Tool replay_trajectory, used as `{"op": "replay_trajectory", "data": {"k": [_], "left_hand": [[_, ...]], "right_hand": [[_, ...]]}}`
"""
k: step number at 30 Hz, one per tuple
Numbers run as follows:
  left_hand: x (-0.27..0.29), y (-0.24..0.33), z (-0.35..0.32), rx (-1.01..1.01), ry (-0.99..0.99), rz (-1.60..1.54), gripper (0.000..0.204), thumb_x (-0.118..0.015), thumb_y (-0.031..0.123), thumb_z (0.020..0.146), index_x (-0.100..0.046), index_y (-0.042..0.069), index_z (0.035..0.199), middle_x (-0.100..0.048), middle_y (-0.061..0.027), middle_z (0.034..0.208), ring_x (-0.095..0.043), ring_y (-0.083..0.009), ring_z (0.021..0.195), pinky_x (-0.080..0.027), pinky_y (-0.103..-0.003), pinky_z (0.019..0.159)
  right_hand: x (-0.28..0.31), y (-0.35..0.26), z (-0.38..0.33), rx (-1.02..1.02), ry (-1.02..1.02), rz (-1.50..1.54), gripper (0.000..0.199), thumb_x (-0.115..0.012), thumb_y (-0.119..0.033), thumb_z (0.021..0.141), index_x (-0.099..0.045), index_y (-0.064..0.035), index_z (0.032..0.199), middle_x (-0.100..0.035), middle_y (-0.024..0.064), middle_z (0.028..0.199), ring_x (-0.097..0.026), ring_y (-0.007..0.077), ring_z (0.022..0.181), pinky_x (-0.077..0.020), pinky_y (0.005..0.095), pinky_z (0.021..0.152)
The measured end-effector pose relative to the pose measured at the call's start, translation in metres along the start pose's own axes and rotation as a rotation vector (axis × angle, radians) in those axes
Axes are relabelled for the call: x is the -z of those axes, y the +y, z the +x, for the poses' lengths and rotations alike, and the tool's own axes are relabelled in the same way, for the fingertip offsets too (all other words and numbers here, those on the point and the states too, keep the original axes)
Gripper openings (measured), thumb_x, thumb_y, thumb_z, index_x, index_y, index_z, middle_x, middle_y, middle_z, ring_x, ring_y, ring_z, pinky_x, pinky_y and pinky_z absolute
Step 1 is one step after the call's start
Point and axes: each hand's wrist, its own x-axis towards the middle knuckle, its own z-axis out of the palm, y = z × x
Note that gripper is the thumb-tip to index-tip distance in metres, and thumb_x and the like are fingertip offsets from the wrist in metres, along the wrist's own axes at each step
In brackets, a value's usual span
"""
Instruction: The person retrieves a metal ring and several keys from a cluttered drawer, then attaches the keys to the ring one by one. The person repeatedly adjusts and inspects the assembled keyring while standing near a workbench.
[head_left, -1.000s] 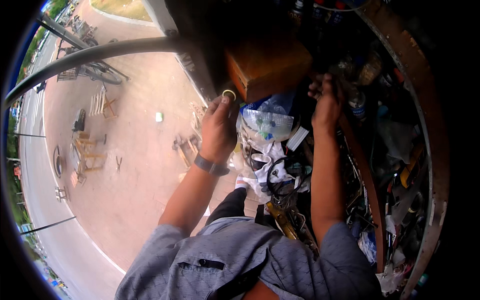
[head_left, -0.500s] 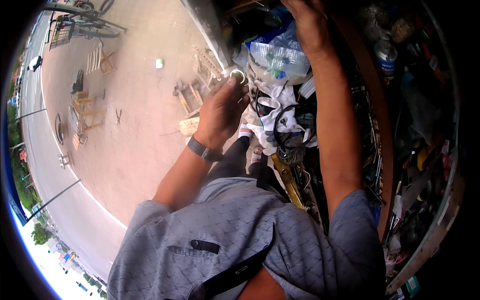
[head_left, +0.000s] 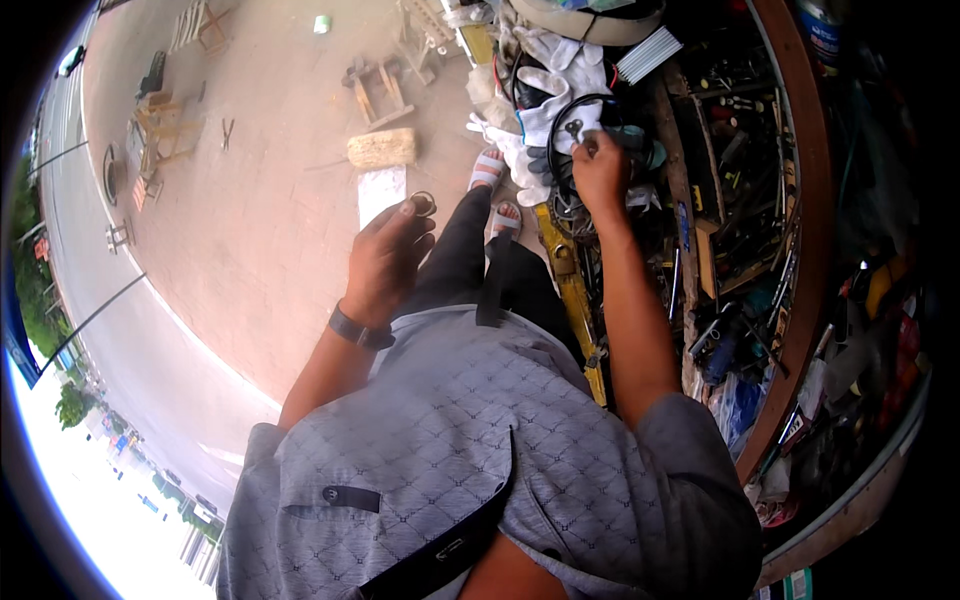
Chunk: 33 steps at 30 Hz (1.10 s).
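Raised over my thighs, my left hand (head_left: 385,255) pinches a metal ring (head_left: 424,203) between thumb and fingers. A dark band is round that wrist. To the right, my right hand (head_left: 602,172) reaches down over the box with closed fingertips on a small dark metal piece (head_left: 574,129). This piece is against the white work gloves (head_left: 545,92), inside a loop of black cable (head_left: 552,140). How firmly the fingers hold it is hard to make out.
Right of my legs stands a cluttered tool box, with a yellow edge (head_left: 572,300) and a brown rail (head_left: 815,200). White rods (head_left: 650,55) lie near its far end. A tan block (head_left: 381,148), a wooden stool (head_left: 378,92) and pliers (head_left: 228,133) are on the pavement.
My right hand has come down from the far end of the box to the dark piece by the gloves. My left hand, still with the ring, is lower and nearer. The view has tilted.
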Motion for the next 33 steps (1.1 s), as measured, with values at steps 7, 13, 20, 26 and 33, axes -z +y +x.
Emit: {"op": "replay_trajectory", "data": {"k": [7, 13, 20, 26, 33], "left_hand": [[0.012, -0.024, -0.043, -0.036, 0.063, -0.032, 0.032, -0.068, 0.024, 0.101, -0.066, -0.002, 0.120, -0.067, -0.0064, 0.110, -0.062, -0.0146, 0.098, -0.051, -0.030, 0.086], [0.024, -0.021, -0.059, -0.105, 0.034, -0.105, 0.030, -0.066, 0.022, 0.103, -0.065, -0.001, 0.122, -0.068, -0.0066, 0.114, -0.063, -0.0150, 0.100, -0.053, -0.030, 0.088], [0.057, -0.027, -0.082, -0.159, 0.001, -0.432, 0.023, -0.061, 0.021, 0.105, -0.066, 0.001, 0.117, -0.068, -0.0094, 0.116, -0.066, -0.0175, 0.100, -0.056, -0.032, 0.088], [0.106, -0.035, -0.095, -0.188, -0.128, -0.717, 0.023, -0.059, 0.022, 0.105, -0.066, 0.003, 0.116, -0.066, -0.0140, 0.126, -0.063, -0.0250, 0.114, -0.052, -0.039, 0.102], [0.160, -0.029, -0.114, -0.206, -0.384, -0.912, 0.035, -0.056, 0.024, 0.105, -0.063, -0.001, 0.128, -0.060, -0.0201, 0.141, -0.055, -0.0322, 0.132, -0.040, -0.046, 0.118]], "right_hand": [[-0.036, 0.009, 0.021, 0.001, 0.067, -0.275, 0.036, -0.081, -0.021, 0.083, -0.063, -0.0027, 0.108, -0.066, 0.0233, 0.111, -0.066, 0.0442, 0.103, -0.0549, 0.0530, 0.085], [-0.047, 0.045, 0.039, 0.051, 0.068, -0.227, 0.025, -0.080, -0.022, 0.079, -0.071, -0.0026, 0.091, -0.068, 0.0226, 0.104, -0.065, 0.0436, 0.100, -0.0521, 0.0525, 0.087], [-0.026, -0.011, -0.010, 0.042, -0.079, 0.228, 0.017, -0.079, -0.009, 0.084, -0.070, 0.0023, 0.092, -0.074, 0.0077, 0.087, -0.067, 0.0159, 0.077, -0.0540, 0.0309, 0.074], [-0.010, -0.180, -0.134, 0.041, -0.718, 0.598, 0.015, -0.076, -0.003, 0.087, -0.069, 0.0031, 0.099, -0.071, 0.0040, 0.090, -0.064, 0.0083, 0.080, -0.0515, 0.0241, 0.073], [-0.043, -0.296, -0.254, 0.416, -0.861, 0.336, 0.015, -0.075, -0.004, 0.084, -0.068, 0.0014, 0.097, -0.072, 0.0131, 0.085, -0.071, 0.0201, 0.075, -0.0561, 0.0328, 0.069]]}}
